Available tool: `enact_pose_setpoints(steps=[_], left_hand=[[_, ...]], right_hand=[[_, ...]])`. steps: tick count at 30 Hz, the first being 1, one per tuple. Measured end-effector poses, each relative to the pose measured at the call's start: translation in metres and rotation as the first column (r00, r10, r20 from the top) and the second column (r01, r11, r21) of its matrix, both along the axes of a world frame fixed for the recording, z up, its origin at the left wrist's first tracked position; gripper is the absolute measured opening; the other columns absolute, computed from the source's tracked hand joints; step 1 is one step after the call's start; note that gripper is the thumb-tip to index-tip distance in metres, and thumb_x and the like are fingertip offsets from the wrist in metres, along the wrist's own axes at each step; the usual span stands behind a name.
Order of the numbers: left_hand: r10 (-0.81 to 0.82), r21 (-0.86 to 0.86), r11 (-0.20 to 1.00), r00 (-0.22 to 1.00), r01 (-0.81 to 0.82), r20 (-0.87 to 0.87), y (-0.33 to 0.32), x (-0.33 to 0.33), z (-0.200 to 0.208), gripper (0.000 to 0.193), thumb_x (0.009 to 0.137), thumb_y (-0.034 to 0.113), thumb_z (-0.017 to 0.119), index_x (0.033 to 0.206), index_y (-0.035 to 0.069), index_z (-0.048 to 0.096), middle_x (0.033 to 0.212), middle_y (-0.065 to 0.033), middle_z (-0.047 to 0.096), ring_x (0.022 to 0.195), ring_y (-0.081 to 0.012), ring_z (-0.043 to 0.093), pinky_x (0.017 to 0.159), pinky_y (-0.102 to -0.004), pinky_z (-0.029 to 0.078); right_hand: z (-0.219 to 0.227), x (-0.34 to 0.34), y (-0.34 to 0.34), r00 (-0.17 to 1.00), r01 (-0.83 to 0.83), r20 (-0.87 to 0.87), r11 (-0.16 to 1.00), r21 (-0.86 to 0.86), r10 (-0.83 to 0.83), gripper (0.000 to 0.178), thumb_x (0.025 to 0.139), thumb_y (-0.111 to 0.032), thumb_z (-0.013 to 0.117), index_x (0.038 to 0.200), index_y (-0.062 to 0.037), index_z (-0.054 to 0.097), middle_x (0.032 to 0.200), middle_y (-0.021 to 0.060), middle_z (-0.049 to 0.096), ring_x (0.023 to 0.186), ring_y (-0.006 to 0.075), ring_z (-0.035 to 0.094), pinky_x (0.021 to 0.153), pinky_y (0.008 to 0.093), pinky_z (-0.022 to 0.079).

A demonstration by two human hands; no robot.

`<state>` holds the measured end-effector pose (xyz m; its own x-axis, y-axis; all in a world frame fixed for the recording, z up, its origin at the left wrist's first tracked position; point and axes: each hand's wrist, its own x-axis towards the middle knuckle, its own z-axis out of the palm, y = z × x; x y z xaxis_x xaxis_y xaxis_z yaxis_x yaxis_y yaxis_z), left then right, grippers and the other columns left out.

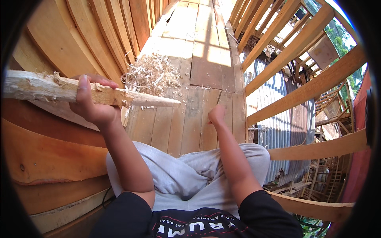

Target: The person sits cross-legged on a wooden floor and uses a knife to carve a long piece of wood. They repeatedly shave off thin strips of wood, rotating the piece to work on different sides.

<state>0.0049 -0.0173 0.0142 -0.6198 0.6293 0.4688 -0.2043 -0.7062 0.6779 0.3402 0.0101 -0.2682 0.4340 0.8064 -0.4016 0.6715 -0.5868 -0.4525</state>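
Note:
My left hand (95, 99) is wrapped around a thick piece of pale wood (43, 86), held level above the floor at the left. Its right end tapers to a smooth blunt point, while rough bark-like fibres cling to the wider part. Closed in a fist, my right hand (216, 114) grips a knife (219, 97) over the floorboards in front of my knees. Only a thin dark blade shows above the fist; the handle is hidden. Blade and wood are apart.
Curly wood shavings (152, 74) lie heaped beside the plank wall (59, 39) on the left, with scraps scattered over the floorboards (193, 115). On the right runs a slatted wooden railing (305, 89), with a corrugated metal roof (278, 139) below. My crossed legs (174, 170) fill the near floor.

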Motion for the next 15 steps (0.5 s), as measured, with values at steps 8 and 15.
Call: enact_pose_setpoints(steps=[8, 15], left_hand=[[0.005, -0.052, 0.999, 1.000, -0.006, -0.012, 0.000, -0.004, -0.002, 0.027, 0.081, 0.032, 0.057, 0.083, 0.006, 0.051, 0.063, -0.0062, 0.049, 0.057, -0.0178, 0.050, 0.052, -0.0325, 0.045], [0.000, -0.106, 0.994, 1.000, 0.000, 0.006, -0.004, -0.002, 0.000, 0.030, 0.082, 0.035, 0.057, 0.084, 0.006, 0.051, 0.062, -0.0069, 0.049, 0.057, -0.0193, 0.050, 0.055, -0.0338, 0.044]], right_hand=[[0.033, -0.038, -0.008, 0.989, -0.033, -0.126, 0.936, 0.352, 0.082, 0.020, 0.084, -0.003, 0.061, 0.103, -0.0002, 0.061, 0.078, 0.0160, 0.065, 0.060, 0.0231, 0.063, 0.057, 0.0352, 0.053], [0.076, 0.045, -0.027, 0.922, -0.387, -0.100, 0.898, -0.208, 0.374, 0.019, 0.072, 0.003, 0.064, 0.090, -0.0031, 0.069, 0.086, 0.0178, 0.069, 0.079, 0.0306, 0.068, 0.071, 0.0401, 0.052]])
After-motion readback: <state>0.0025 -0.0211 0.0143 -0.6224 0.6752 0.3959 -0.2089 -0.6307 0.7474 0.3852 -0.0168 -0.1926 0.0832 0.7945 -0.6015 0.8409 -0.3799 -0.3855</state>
